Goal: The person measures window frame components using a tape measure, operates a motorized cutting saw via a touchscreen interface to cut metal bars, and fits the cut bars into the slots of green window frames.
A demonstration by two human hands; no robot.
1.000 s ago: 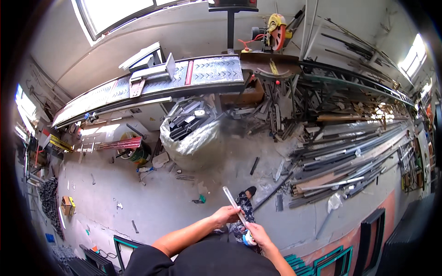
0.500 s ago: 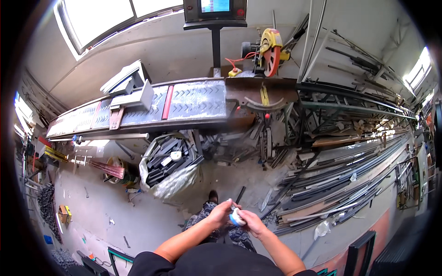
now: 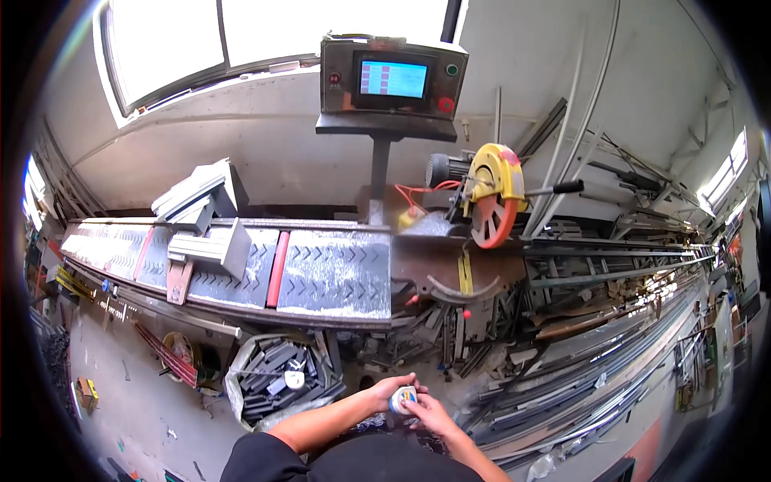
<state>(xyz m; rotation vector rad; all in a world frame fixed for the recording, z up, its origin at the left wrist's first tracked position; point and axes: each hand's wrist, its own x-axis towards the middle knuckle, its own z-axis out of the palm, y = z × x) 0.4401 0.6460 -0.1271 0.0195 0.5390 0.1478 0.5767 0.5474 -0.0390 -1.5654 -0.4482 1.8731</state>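
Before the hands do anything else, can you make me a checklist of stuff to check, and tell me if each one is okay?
1. Small white object held: ok, the left hand and right hand are both on it.
2. Hands away from the yellow saw: ok, it stands on the bench beyond them.
3. Saw switched off: cannot tell from these pictures.
4. Gloves on: not ok, both hands are bare.
5. Screen lit: ok, it glows blue and white.
6. Floor tidy: not ok, long strips lie heaped on the right.
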